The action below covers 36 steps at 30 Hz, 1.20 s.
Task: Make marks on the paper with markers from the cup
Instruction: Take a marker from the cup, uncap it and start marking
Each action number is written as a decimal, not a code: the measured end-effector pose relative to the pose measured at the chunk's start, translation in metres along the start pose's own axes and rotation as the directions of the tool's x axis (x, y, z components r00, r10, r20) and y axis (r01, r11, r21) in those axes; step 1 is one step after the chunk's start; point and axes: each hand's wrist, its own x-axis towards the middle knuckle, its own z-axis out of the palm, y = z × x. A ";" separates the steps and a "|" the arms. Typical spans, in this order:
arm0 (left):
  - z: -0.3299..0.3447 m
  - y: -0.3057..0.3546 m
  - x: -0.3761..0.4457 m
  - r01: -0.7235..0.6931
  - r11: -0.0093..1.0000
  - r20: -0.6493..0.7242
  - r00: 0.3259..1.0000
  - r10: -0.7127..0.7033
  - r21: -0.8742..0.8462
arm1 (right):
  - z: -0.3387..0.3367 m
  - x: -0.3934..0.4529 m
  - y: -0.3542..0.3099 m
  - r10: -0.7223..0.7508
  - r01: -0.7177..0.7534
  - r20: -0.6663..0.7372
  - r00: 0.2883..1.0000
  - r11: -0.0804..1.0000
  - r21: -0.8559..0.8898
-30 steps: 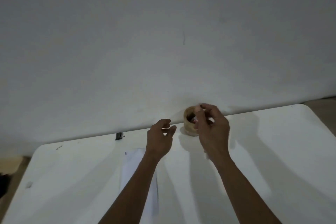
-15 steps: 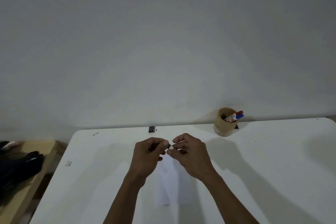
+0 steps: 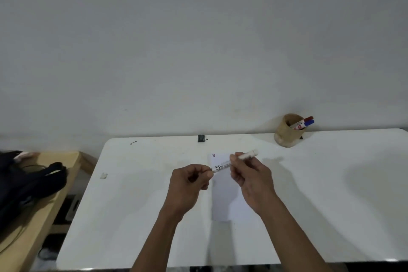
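Note:
A white marker (image 3: 234,160) is held level above the table between both hands. My right hand (image 3: 249,178) grips its barrel near the far end. My left hand (image 3: 191,180) pinches the near end, where the cap is hidden by my fingers. Under the hands lies a narrow white sheet of paper (image 3: 221,201) with two short dark marks at its far left corner. The tan cup (image 3: 288,130) stands at the back of the white table (image 3: 331,194), holding a red-capped and a blue-capped marker (image 3: 305,122).
A small black object (image 3: 201,138) sits at the table's back edge by the wall. A wooden bench (image 3: 39,201) with a black bag (image 3: 28,181) stands to the left, below table height. A small scrap (image 3: 103,175) lies near the table's left edge.
My right hand took a marker from the cup and carried it back over the paper. Both hands came together on it and the marker now shows full length between them.

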 end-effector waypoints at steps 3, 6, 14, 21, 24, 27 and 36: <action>0.004 -0.002 0.002 -0.083 0.984 0.015 0.997 0.081 0.157 | 0.004 0.001 0.011 0.009 0.005 0.075 0.997 0.983 -0.184; 0.002 -0.005 0.005 -0.072 0.966 0.040 0.997 0.064 0.249 | -0.001 0.008 0.017 -0.021 0.057 0.113 0.993 0.945 -0.323; 0.001 -0.005 0.021 0.118 0.989 0.111 0.986 -0.128 0.094 | -0.010 0.030 0.019 -0.041 0.118 0.214 0.976 0.926 -0.360; -0.003 -0.003 0.046 0.305 0.952 0.229 0.929 -0.291 -0.028 | -0.013 0.054 0.011 -0.054 0.152 0.294 0.954 0.935 -0.320; -0.015 -0.010 0.052 0.384 0.923 0.226 0.903 -0.366 -0.037 | -0.019 0.070 -0.010 -0.107 0.150 0.226 0.968 0.971 -0.186; -0.023 -0.025 0.060 0.311 0.938 0.001 0.949 -0.315 0.152 | -0.033 0.084 -0.032 -0.153 0.190 0.170 0.973 0.954 -0.231; 0.001 -0.044 0.130 0.223 0.743 -0.264 0.962 -0.065 0.631 | -0.040 0.089 0.004 -0.196 0.183 -0.009 0.981 0.932 -0.312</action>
